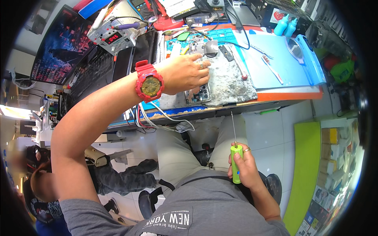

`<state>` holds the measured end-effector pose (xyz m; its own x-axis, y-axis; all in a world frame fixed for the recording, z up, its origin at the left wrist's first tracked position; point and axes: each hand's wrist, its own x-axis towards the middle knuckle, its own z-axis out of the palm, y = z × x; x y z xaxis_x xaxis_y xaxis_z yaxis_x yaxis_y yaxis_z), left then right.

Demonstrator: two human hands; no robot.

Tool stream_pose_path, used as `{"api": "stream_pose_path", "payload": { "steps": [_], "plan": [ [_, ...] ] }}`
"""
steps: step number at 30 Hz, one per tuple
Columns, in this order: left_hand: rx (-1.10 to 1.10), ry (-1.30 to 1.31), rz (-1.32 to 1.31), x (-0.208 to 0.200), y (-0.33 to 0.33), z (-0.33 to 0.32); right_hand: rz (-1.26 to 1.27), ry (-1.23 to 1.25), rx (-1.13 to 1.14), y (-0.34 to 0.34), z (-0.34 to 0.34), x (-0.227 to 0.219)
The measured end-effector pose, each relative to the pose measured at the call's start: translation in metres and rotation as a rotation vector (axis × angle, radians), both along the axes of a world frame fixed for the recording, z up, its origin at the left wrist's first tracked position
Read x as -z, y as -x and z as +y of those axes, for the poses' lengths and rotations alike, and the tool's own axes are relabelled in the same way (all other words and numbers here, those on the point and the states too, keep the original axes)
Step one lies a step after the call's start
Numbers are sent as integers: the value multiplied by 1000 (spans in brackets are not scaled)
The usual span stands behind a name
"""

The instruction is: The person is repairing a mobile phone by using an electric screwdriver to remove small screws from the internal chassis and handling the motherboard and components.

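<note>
My left hand (187,72), wearing a ring and with a red watch (149,83) at the wrist, lies across an opened phone (198,95) on the worn grey mat (232,84). Its fingers are apart and slightly bent, and the hand hides the phone's middle. Camera lenses show at the phone's near end. Low in front of my body, my right hand (246,167) is wrapped round a lime-green handheld tool (236,163). A long thin metal shaft points from it toward the bench edge, away from the phone.
A power supply (114,39) and a monitor (59,43) stand at left. Cables (157,118) hang over the front edge. A blue magnifier lamp (309,59), a brush (271,70) and blue bottles (285,25) are at right. Another person (126,177) is at lower left.
</note>
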<state>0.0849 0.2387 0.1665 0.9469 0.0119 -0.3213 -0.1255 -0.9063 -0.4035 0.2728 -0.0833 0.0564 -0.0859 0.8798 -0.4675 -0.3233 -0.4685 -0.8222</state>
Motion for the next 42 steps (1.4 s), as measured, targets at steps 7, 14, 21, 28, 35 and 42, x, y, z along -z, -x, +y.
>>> {"api": "stream_pose_path", "payload": {
  "steps": [7,14,21,28,35,42],
  "plan": [
    [-63,-7,100,-1,-7,-2,-3,-33,-6,-2,0,2],
    [-200,105,99,-8,-8,-6,-58,-68,4,-5,1,3],
    [-252,260,30,-2,5,0,-26,-44,40,-9,1,2],
    [-285,303,-179,11,19,-5,-133,-43,-19,-10,9,-1],
    [-388,449,-584,28,23,-55,-493,-77,-268,-33,50,-35],
    [-552,501,-843,65,27,-76,-518,-7,-426,-32,77,-56]
  ]
}}
